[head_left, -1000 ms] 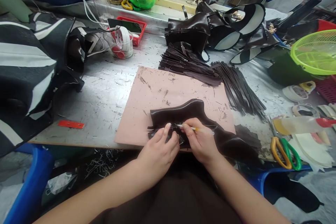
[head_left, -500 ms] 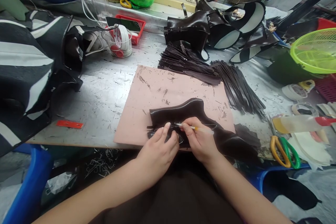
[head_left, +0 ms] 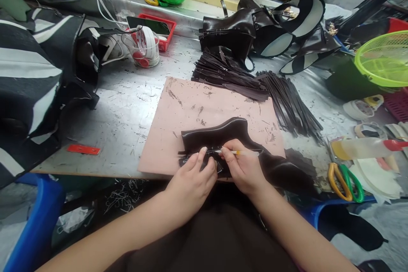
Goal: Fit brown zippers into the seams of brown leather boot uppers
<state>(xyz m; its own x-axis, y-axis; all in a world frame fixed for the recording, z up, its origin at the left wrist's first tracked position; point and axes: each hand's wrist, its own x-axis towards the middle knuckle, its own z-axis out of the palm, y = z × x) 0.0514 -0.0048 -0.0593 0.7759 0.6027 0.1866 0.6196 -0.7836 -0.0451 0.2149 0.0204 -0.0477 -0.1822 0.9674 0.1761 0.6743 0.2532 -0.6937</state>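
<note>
A dark brown glossy leather piece (head_left: pixel 223 132) lies on a pink cutting mat (head_left: pixel 197 110) near the table's front edge. My left hand (head_left: pixel 194 178) presses its fingers down on the piece's lower left part, over a thin strap. My right hand (head_left: pixel 244 165) is closed on a thin brush (head_left: pixel 234 152) with a pale handle, its tip touching the leather just right of my left fingertips.
Stacks of dark leather strips (head_left: pixel 229 74) and thin straps (head_left: pixel 293 106) lie behind the mat. Further back stand shoe uppers (head_left: pixel 274 38), a tape roll (head_left: pixel 146 44), a red tray (head_left: pixel 165 34). Right: scissors (head_left: pixel 346 180), glue bottle (head_left: pixel 366 148), green basket (head_left: pixel 384 59). Striped fabric (head_left: pixel 32 76) fills the left.
Both hands stay at the same spot on the leather; the brush tilted slightly flatter. The camera view shifted a little downward.
</note>
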